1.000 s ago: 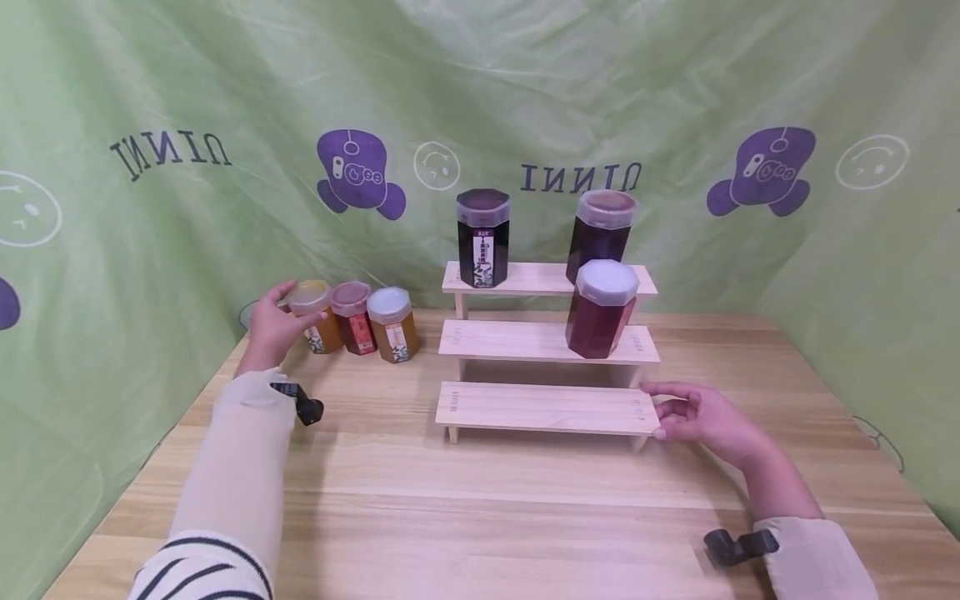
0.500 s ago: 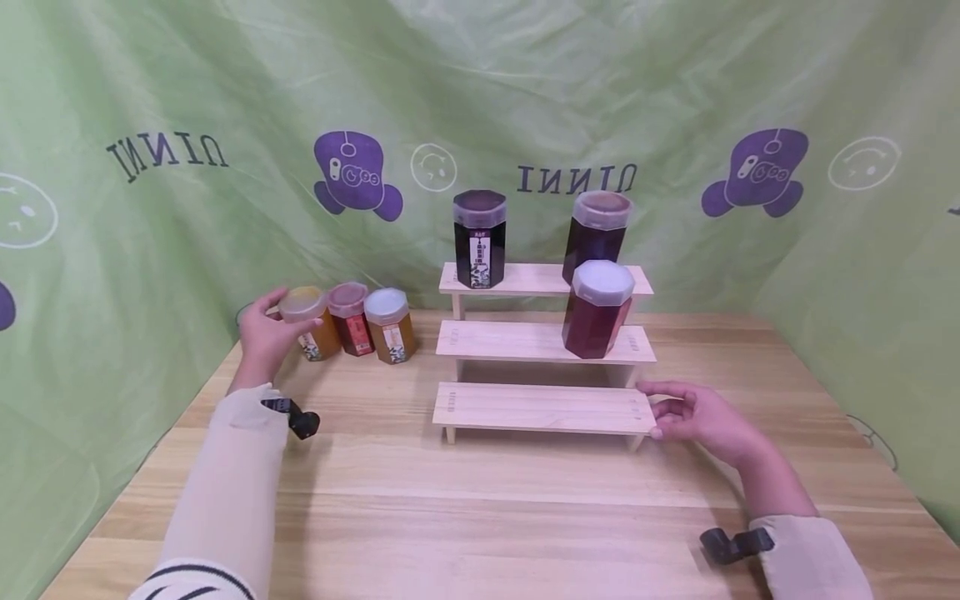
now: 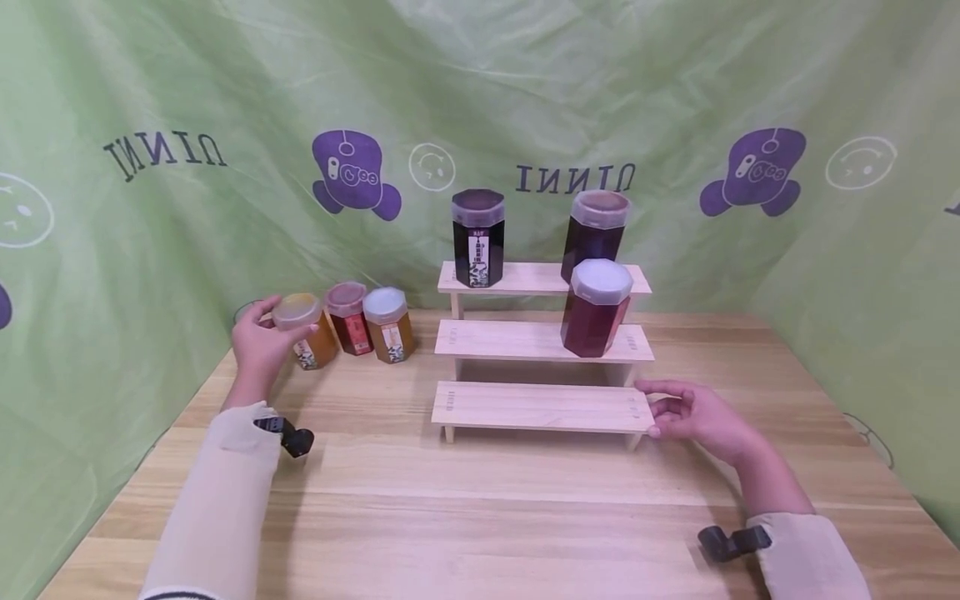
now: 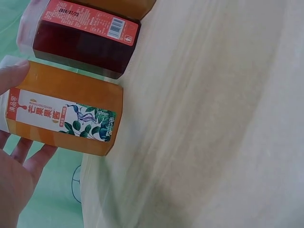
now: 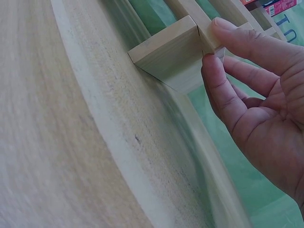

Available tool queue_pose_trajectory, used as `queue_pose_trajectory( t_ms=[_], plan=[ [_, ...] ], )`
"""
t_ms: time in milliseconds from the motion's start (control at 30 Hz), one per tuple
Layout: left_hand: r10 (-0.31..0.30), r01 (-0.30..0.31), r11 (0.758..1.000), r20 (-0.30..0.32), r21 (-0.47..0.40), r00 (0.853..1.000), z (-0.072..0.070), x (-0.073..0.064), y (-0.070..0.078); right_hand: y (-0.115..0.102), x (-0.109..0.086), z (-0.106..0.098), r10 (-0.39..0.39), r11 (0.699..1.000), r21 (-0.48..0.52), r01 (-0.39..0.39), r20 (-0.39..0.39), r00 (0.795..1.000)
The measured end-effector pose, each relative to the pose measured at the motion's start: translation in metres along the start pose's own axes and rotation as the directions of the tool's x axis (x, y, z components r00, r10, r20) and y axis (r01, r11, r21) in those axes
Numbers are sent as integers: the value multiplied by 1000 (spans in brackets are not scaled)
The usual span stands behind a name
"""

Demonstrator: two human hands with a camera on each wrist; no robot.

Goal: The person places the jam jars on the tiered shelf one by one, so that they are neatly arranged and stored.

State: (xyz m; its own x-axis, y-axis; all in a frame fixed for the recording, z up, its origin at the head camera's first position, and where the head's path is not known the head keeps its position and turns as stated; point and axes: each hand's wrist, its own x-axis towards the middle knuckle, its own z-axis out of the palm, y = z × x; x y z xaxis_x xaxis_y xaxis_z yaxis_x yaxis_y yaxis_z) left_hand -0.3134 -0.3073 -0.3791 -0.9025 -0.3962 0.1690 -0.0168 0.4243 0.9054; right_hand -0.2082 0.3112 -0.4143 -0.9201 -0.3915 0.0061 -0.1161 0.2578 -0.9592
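In the head view my left hand (image 3: 262, 346) grips an orange mango jam jar (image 3: 318, 343) by its lid, at the left end of a row. The left wrist view shows the thumb on one side of the pale lid (image 4: 4, 114) and fingers on the other, with the jar's base close to the tabletop. Across the table, my right hand (image 3: 708, 423) pinches the right end of the lowest step (image 3: 540, 408) of a three-step wooden stand. Seen from the right wrist, its thumb (image 5: 228, 31) and fingertips close on that board's corner (image 5: 209, 35).
Beside the held jar stand a red jar (image 3: 348, 325) and another orange jar (image 3: 390, 333). Two dark jars, one left (image 3: 478, 250) and one right (image 3: 588, 242), occupy the top step; a red jar (image 3: 588, 321) stands on the middle step's right. Green cloth (image 3: 480, 100) hangs behind.
My left hand has drawn the mango jam jar a little towards me and left, widening its gap from the red jar. The right hand keeps its hold on the stand.
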Motion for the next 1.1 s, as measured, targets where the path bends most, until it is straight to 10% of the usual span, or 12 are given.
queue_pose_trajectory(
  t_ms=[1100],
  plan=[
    [9, -8, 1000, -44, 26, 999, -12, -28, -5, 1, 2, 0, -35, 999, 8, 35, 8, 999]
  ],
)
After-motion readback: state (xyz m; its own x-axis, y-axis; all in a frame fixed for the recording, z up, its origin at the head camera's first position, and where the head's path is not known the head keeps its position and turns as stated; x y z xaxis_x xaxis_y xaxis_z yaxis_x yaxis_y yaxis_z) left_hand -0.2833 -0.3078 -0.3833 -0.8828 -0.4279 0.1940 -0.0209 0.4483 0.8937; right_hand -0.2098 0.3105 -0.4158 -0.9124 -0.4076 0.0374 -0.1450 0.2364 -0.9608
